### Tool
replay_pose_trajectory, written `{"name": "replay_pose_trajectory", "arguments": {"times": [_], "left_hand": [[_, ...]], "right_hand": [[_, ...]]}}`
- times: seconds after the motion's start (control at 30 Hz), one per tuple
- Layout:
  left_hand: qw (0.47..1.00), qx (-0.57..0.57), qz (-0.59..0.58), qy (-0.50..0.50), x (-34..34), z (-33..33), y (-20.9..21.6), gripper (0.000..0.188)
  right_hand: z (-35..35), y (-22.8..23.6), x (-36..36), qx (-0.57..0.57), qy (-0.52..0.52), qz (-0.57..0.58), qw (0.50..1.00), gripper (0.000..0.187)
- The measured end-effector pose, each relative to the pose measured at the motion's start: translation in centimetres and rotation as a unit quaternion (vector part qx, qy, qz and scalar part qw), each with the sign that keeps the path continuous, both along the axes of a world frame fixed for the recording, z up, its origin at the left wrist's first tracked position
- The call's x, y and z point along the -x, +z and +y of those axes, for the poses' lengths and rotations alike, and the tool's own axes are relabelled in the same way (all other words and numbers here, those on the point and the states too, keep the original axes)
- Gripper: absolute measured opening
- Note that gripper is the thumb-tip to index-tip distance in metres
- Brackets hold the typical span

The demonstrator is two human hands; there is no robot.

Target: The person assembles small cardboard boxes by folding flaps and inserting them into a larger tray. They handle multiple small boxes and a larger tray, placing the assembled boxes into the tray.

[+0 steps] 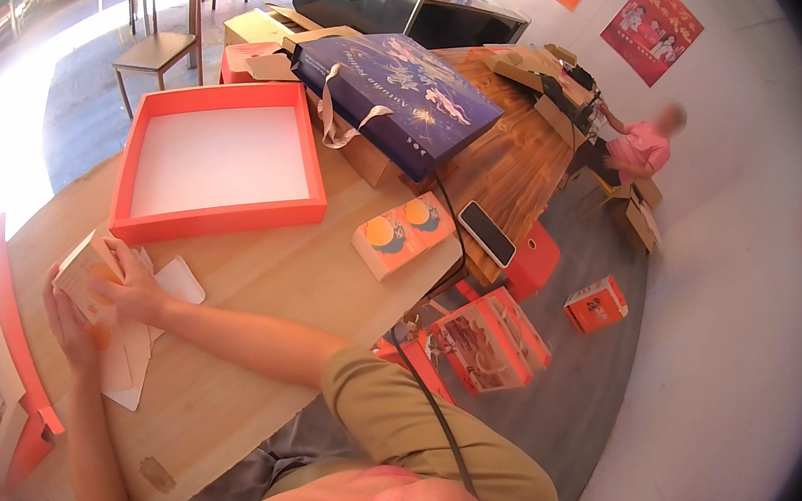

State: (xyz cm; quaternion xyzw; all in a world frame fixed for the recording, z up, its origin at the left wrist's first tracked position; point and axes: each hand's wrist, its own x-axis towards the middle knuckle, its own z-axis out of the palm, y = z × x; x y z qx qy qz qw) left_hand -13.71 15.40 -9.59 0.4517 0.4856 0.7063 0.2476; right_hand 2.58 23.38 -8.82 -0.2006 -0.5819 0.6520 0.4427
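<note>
Nearest, on the pale, fine-grained wooden bench, the left hand lies along the near-left side of a small cream paperboard carton, its fingers partly curled and supporting it; the right hand meets the carton from the right, fingers bent and closed down onto it. The carton is at the bench's left part, just before the red tray, tilted, with a pale printed face turned upward; its long axis seems to slant, though the hands hide too much to tell which end leads. Smooth white card with angled edges lies flat beneath the hands. Beyond stands the shallow, square red tray, straight-walled with a matte white floor. To its right, a rectangular carton with two yellow-orange discs points its long axis from near left to far right. A black-faced, pale-edged phone lies farther right, and behind the tray leans a dark-blue gift box with cream ribbon handles.
</note>
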Motion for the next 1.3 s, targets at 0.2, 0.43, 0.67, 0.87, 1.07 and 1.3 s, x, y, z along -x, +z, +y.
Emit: {"name": "replay_pose_trajectory", "arguments": {"times": [0.2,0.43,0.67,0.87,1.07,1.3], "left_hand": [[0.988,0.019,0.108,0.109,-0.2,0.1,0.4,0.045],[0.992,0.017,-0.017,0.122,0.9,0.6,-1.3,0.042],[0.957,0.036,-0.284,0.041,4.5,0.3,-0.8,0.05],[0.942,0.107,-0.317,0.03,3.8,-0.4,0.4,0.053],[0.942,0.068,-0.329,0.003,5.2,-0.6,-0.5,0.049],[0.935,0.047,-0.351,0.0,3.9,0.4,0.0,0.039]], "right_hand": [[1.1,-2.4,1.6,-0.007,-0.037,-0.003,0.999,0.069],[1.5,-2.8,2.0,0.061,0.014,0.089,0.994,0.062],[0.8,-1.3,0.5,0.083,0.108,0.063,0.989,0.057],[0.2,0.3,-0.9,0.09,0.132,0.093,0.983,0.054],[0.9,-1.0,0.3,0.091,0.102,0.086,0.987,0.053],[2.2,-2.9,1.2,0.16,0.058,0.178,0.969,0.047]]}}
